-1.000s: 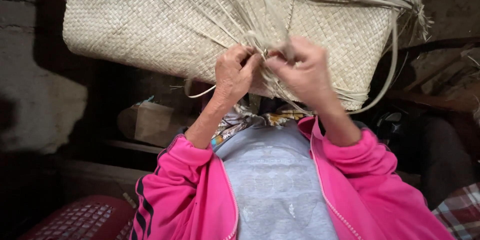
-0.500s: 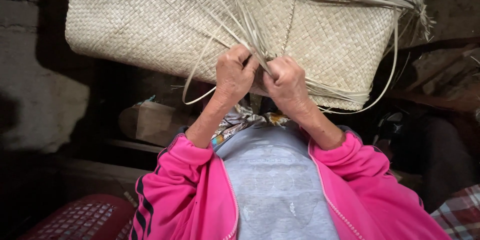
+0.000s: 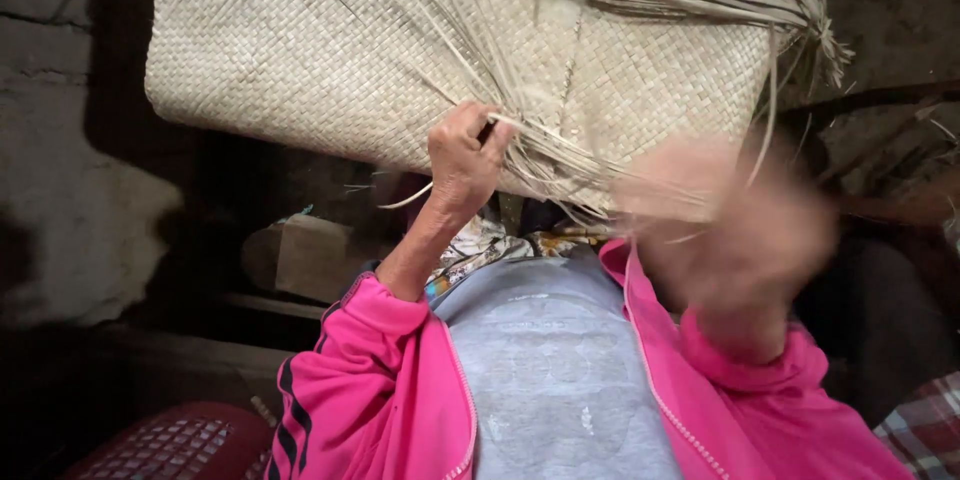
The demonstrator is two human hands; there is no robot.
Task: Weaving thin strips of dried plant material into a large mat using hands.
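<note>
A pale woven straw mat lies across my lap, its near edge unfinished. Loose straw strips fan out from that edge, and more loose strips hang over the far side. My left hand is closed on a few strips at the mat's near edge. My right hand is a blur to the right of the mat's corner, apart from the left hand; whether it grips a strip cannot be made out.
A red plastic lattice basket sits at the lower left. A brown box-like object lies below the mat on the left. Checked cloth shows at the lower right. Grey stone floor lies on the left.
My right hand has swept away from the left hand, out to the right and toward me, and is now blurred. The left hand stays at the mat's edge holding strips.
</note>
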